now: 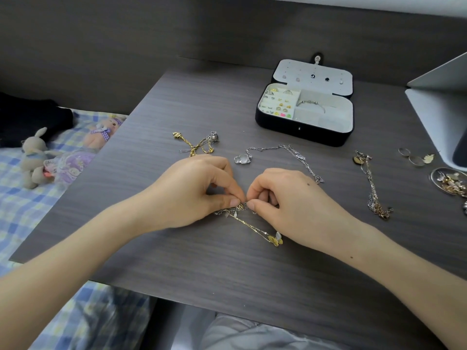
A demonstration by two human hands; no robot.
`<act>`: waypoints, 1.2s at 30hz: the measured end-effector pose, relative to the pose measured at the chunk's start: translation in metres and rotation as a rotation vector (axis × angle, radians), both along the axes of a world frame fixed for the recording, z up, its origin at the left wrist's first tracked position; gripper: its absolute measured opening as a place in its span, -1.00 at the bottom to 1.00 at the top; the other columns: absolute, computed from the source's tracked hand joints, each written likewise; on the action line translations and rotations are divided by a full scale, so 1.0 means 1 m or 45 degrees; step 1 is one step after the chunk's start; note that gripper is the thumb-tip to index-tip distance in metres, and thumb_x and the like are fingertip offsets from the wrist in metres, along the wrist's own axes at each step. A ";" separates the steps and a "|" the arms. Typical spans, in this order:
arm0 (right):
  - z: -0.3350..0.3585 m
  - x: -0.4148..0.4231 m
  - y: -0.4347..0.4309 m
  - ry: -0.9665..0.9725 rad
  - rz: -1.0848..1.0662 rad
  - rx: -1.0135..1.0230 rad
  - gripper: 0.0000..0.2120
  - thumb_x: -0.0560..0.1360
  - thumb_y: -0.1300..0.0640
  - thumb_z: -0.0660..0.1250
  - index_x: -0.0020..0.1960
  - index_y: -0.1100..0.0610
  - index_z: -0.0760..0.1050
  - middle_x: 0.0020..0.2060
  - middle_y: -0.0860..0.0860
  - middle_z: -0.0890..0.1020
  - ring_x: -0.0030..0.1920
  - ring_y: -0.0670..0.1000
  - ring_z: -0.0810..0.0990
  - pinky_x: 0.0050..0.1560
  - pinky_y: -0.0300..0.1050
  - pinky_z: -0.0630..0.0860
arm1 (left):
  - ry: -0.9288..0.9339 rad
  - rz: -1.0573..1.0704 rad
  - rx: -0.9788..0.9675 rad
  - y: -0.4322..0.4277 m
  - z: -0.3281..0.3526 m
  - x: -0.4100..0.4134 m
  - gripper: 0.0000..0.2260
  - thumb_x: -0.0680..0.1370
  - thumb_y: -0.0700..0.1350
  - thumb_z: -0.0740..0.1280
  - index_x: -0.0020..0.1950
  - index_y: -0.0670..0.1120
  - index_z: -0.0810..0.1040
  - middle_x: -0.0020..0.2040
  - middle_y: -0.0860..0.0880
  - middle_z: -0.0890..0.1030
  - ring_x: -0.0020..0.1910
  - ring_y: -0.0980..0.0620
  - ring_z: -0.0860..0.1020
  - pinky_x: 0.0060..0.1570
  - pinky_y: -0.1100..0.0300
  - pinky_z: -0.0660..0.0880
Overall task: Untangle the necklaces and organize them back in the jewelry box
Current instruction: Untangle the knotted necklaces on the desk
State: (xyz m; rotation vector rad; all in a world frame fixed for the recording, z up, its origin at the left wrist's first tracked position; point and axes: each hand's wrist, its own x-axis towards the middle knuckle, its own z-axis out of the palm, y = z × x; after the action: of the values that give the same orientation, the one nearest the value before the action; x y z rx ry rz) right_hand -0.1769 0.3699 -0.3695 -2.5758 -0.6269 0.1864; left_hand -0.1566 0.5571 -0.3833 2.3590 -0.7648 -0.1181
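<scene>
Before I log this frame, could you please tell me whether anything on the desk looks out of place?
Necklaces lie loose on the desk, outside the open jewelry box. The left hand and right hand pinch a knotted tangle; a second knot lies beyond them; the right chain is bunched at its near end.

No writing, label or number can be read (any marks on the jewelry box [300, 133] are too small).
</scene>
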 end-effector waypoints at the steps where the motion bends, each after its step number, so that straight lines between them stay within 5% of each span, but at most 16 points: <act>1: 0.001 0.000 0.001 0.000 0.001 -0.012 -0.91 0.51 0.10 0.29 -0.17 -0.02 0.48 -0.30 -0.15 0.40 -0.29 -0.15 0.36 -0.21 -0.25 0.21 | 0.014 0.014 -0.010 -0.001 0.000 0.000 -0.80 0.38 0.05 0.36 -0.01 0.27 0.58 -0.23 0.09 0.51 -0.19 0.10 0.47 -0.20 0.19 0.42; 12: 0.001 -0.001 0.000 0.018 -0.025 0.020 -0.85 0.52 0.14 0.26 -0.21 -0.03 0.42 -0.31 -0.16 0.39 -0.29 -0.18 0.35 -0.20 -0.40 0.28 | 0.136 0.046 0.020 -0.009 0.005 0.004 -0.85 0.39 -0.11 0.51 -0.20 0.16 0.64 -0.22 0.11 0.52 -0.23 0.13 0.48 -0.15 0.11 0.48; 18: 0.000 -0.002 -0.001 0.067 -0.025 0.095 -0.87 0.52 0.14 0.28 -0.19 -0.03 0.44 -0.31 -0.17 0.40 -0.27 -0.20 0.38 -0.20 -0.38 0.30 | 0.079 -0.011 0.096 -0.012 0.008 0.004 -0.67 0.41 -0.10 0.47 -0.34 0.29 0.43 -0.21 0.10 0.52 -0.24 0.17 0.46 -0.20 0.23 0.41; 26: -0.001 0.007 -0.008 0.041 -0.154 0.180 -0.85 0.50 0.16 0.30 -0.21 -0.05 0.51 -0.45 -0.23 0.45 -0.34 -0.27 0.45 -0.29 -0.42 0.32 | -0.056 0.039 -0.006 -0.004 -0.001 -0.003 -0.97 0.37 0.02 0.38 -0.23 0.16 0.60 -0.21 0.15 0.50 -0.19 0.16 0.46 -0.22 0.26 0.41; 36: -0.004 0.013 -0.006 0.017 -0.069 0.180 -0.91 0.50 0.11 0.32 -0.14 -0.05 0.55 -0.38 -0.23 0.46 -0.29 -0.25 0.43 -0.25 -0.38 0.29 | -0.044 0.055 -0.112 0.009 -0.006 -0.008 -0.83 0.40 0.19 0.29 -0.09 0.19 0.56 -0.13 0.12 0.50 -0.11 0.08 0.48 -0.08 0.06 0.45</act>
State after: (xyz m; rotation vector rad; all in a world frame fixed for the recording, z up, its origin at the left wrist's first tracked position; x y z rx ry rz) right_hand -0.1639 0.3642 -0.3732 -2.4507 -0.5443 0.1361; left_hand -0.1650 0.5665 -0.3894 2.2976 -0.7204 -0.0248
